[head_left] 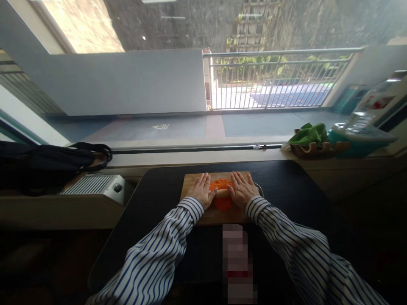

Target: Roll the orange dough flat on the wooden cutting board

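Observation:
A pale rolling pin lies crosswise on a flat piece of orange dough, with more orange showing beyond it. Beneath them is a wooden board. My left hand rests flat over the pin's left end, fingers stretched forward and thumb toward the middle. Over the right end, my right hand lies in the same way, palm down with fingers extended. Both hands cover the pin's ends. The curved pale rim of a round dish shows just beyond my right hand, mostly hidden.
The board is on a black table below a window. A black bag and a white heater-like box are at left. On the sill at right are a green cloth, a teal basin and a clear bottle. A blurred patch covers the front.

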### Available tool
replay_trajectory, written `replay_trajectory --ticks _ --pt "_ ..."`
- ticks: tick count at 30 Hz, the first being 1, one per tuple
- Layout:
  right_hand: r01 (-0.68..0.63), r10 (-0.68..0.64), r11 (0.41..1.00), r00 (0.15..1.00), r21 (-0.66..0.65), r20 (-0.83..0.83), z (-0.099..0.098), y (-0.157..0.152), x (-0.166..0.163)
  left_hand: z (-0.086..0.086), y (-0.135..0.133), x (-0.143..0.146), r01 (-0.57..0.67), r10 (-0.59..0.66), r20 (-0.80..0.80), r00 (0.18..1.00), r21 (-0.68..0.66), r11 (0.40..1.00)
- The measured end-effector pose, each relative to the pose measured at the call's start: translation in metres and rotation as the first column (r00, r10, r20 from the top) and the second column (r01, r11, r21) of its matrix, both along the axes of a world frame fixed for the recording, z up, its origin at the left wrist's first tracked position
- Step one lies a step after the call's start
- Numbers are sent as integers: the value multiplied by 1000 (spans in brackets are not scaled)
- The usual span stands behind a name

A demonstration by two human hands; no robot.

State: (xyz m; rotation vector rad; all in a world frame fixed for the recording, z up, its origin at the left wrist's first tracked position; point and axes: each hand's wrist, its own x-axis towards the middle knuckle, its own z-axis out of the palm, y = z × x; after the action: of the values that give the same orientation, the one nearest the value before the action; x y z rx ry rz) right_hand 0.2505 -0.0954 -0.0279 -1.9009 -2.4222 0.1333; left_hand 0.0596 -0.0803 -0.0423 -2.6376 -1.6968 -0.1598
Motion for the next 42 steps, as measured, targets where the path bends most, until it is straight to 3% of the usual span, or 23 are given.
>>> replay_trajectory --ticks 8,12,18,27,36,42 --pt "0 -1 997 1000 -72 -13 -4 35 1 -2 26 2 -14 13 42 999 17 1000" --pt "-13 11 996 1000 -87 -17 -5 49 3 2 38 3 -32 34 57 998 -48 998" --pt "-26 24 999 998 -22 -51 -4 67 3 7 57 2 -17 24 71 997 -110 994" --pt "-13 19 998 996 63 -92 -7 92 1 2 83 3 -44 48 57 997 -71 996" --pt "-6 1 995 998 -100 -56 -2 73 3 2 60 2 -35 44 54 998 -156 987" --pt "-26 26 996 1000 -86 -8 -2 37 3 4 30 3 0 1 4 1000 -180 984"
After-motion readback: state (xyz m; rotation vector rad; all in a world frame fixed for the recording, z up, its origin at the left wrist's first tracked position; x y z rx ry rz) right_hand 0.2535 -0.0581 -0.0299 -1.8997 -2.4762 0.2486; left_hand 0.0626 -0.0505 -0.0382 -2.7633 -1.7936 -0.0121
